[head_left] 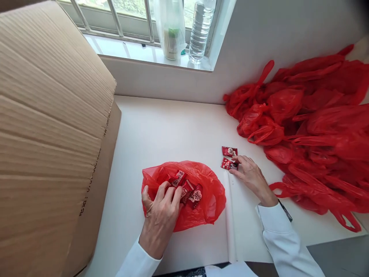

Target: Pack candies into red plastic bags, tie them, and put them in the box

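Left hand (pixel 160 219): 7 o'clock; your fingers curl into the bag's mouth, likely keeping it spread; whether they grip anything, I can't tell.
Open red bag (pixel 215 202): 6 o'clock, mouth upward, showing you its wrapped packets (pixel 196 195).
Right hand (pixel 250 176): 4 o'clock; your thumb and fingers narrow about the lower loose packet (pixel 227 164); firmness unclear.
Upper loose packet (pixel 227 151): just beyond, seemingly for easy reach.
Red bag heap (pixel 305 127): 3 o'clock, apparently aside to leave you room.

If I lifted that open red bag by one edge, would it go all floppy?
Probably: the open red bag looks thin and crinkly, so it should sag. It's likely light, since only a few small packets show inside. Those packets might slide out, because the bag's mouth gapes wide.
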A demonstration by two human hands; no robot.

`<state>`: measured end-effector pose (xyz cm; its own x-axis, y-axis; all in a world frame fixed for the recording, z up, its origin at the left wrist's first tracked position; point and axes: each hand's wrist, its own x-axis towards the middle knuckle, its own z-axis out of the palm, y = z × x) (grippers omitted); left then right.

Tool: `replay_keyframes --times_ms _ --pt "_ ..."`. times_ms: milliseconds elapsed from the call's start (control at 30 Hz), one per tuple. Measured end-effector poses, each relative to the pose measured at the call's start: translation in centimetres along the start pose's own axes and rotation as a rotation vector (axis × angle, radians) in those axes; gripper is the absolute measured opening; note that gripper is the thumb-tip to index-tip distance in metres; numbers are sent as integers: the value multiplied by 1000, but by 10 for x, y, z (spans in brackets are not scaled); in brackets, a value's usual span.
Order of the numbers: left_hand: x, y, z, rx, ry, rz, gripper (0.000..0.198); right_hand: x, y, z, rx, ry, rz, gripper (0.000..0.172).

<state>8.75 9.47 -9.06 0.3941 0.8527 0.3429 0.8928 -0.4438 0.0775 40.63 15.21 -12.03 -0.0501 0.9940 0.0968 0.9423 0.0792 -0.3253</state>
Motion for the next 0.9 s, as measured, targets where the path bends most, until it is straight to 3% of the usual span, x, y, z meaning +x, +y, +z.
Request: replay_keyframes --times_ms 333,700,900 --pt "4 5 5 -67 -40 -109 31 -3 -8 -1 105 29 77 17" --pt "-5 0 -40 -255 -107 -240 21 -16 0 -2 176 21 150 32" --pt "-7 2 -45 -315 -94 -255 20 -14 0 2 184 13 168 38"
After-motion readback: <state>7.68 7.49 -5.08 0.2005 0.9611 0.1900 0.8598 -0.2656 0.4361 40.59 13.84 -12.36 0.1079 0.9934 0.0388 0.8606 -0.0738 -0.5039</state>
